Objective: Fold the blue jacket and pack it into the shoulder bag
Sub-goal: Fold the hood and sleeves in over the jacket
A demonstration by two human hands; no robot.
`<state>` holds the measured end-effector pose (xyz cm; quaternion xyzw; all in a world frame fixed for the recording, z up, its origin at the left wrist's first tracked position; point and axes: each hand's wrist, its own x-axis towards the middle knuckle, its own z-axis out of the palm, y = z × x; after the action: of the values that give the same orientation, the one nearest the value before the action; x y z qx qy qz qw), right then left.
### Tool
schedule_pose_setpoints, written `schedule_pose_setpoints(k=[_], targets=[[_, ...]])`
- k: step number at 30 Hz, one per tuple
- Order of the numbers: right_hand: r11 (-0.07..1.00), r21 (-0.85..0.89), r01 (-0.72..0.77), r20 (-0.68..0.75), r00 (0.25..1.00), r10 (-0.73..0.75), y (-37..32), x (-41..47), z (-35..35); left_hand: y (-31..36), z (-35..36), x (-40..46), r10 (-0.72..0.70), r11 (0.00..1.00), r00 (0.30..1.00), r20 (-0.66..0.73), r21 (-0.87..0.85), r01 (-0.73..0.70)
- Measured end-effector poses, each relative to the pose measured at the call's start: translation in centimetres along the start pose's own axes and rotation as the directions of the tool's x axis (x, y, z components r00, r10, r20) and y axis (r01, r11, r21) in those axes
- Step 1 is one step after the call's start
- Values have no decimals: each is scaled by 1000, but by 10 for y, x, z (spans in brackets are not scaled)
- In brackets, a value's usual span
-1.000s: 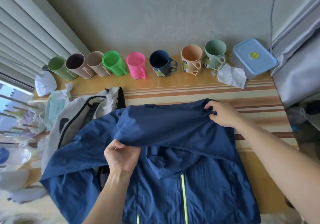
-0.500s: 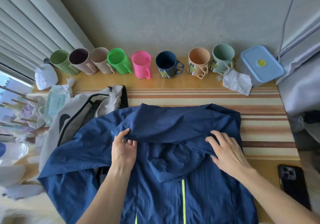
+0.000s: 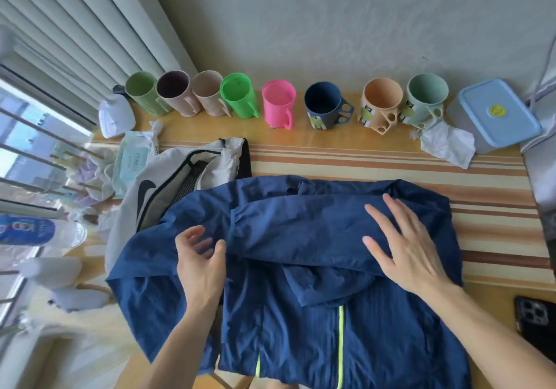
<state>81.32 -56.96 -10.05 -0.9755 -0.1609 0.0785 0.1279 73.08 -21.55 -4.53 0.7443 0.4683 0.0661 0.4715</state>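
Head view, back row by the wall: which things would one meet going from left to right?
Light green cup → brown cup → beige cup → bright green cup → pink cup → navy cup → peach cup → mint cup → blue-lidded box.

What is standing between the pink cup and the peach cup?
In the head view, one navy cup stands between the pink cup and the peach cup, with bare table on both sides.
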Motion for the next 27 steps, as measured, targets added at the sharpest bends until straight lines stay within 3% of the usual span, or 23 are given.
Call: schedule_pose_setpoints(k=[2,4,7,9,11,13,17,20,24,26,27], targets=[[989,-150,12,223,975,22,-19,16,22,0,-32,8,244,940,965,-98,270,-210],[972,-233,-38,331,936,116,-40,26,33,-8,-65,25,304,848,943,-134,489,-204],[993,-75,-96,167,980,107,-99,30,26,-31,-108,43,66,822,993,-100,569,2],[994,86,60,104,992,-69,-153,24,27,-52,-129,45,-120,822,992,-49,556,127],[941,245,234,147,950,-275,-208,21,29,-70,-145,46,-209,833,978,-8,522,182],[895,342,286,254,889,-381,-252,25,35,-82,-154,48,-249,835,968,16,510,206],[891,383,241,432,806,-404,-307,39,46,-98,-160,50,-306,786,951,35,574,232],[922,234,308,405,831,-380,-331,42,56,-109,-162,44,-357,724,933,40,643,250],[902,204,381,182,890,-418,-357,48,62,-110,-167,26,-514,780,853,89,464,421],[863,280,420,44,893,-448,-359,48,56,-105,-172,20,-662,750,724,197,202,630],[830,313,461,-46,880,-472,-356,45,50,-103,-175,18,-721,661,629,291,13,751]])
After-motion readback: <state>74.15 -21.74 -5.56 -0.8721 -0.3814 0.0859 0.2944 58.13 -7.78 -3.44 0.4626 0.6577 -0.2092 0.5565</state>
